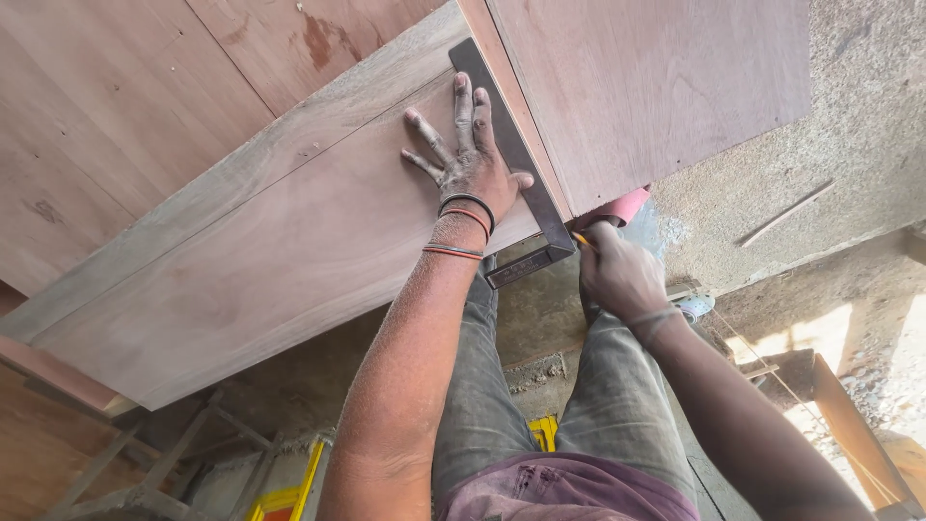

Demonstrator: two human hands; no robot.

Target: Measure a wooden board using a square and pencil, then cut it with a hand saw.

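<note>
My left hand (470,159) lies flat with fingers spread on a wide wooden plank (260,241), pressing against the dark metal blade of a try square (511,145). The square's stock (526,265) hooks over the plank's near edge. My right hand (617,270) is closed around a yellow pencil (580,238) whose tip sits at the blade's near end by the plank's edge. Bangles circle my left wrist.
Plywood sheets (656,87) lie under and beside the plank. A metal stand frame (183,444) shows below at the left. Rough concrete floor (849,135) spreads to the right, with a thin stick and wooden offcuts (849,425). A yellow object (542,431) sits between my legs.
</note>
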